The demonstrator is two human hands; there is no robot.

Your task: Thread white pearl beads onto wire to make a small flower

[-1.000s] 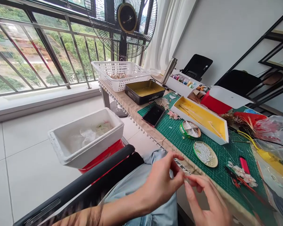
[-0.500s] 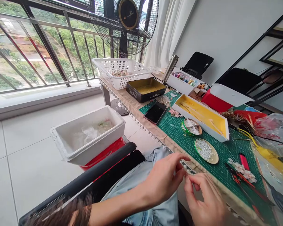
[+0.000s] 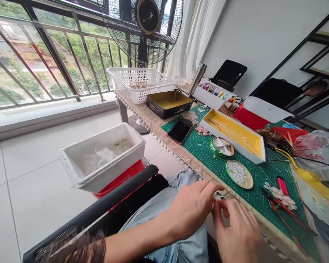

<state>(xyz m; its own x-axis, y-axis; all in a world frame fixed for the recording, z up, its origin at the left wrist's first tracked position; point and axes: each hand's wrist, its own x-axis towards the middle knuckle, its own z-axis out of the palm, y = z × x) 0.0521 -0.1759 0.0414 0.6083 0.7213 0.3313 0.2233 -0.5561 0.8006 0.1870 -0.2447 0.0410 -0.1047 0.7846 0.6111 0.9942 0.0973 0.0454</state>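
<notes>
My left hand [image 3: 192, 209] and my right hand [image 3: 235, 232] come together above the table's near edge. Between their fingertips, a small glinting white-and-silver piece [image 3: 219, 195] shows, too small to identify. Whether either hand grips it, I cannot tell. A green cutting mat [image 3: 263, 179] lies just beyond my fingers. On it sit a round dish of white beads [image 3: 239, 174] and a divided green-rimmed dish [image 3: 222, 147]. Both are out of reach of my fingertips. My hands hide part of the fringed edge.
A white foam box [image 3: 101, 157] stands on a red stool left of my lap, with a black armrest [image 3: 93, 208] alongside. The table holds a yellow-lined white tray [image 3: 233, 135], a phone [image 3: 180, 130], a black tin [image 3: 167, 103], a white basket [image 3: 139, 84] and a plastic bag [image 3: 315, 146].
Both hands have shifted slightly up toward the table edge. The left fingers lie flatter, and the small piece now shows above the right fingertips.
</notes>
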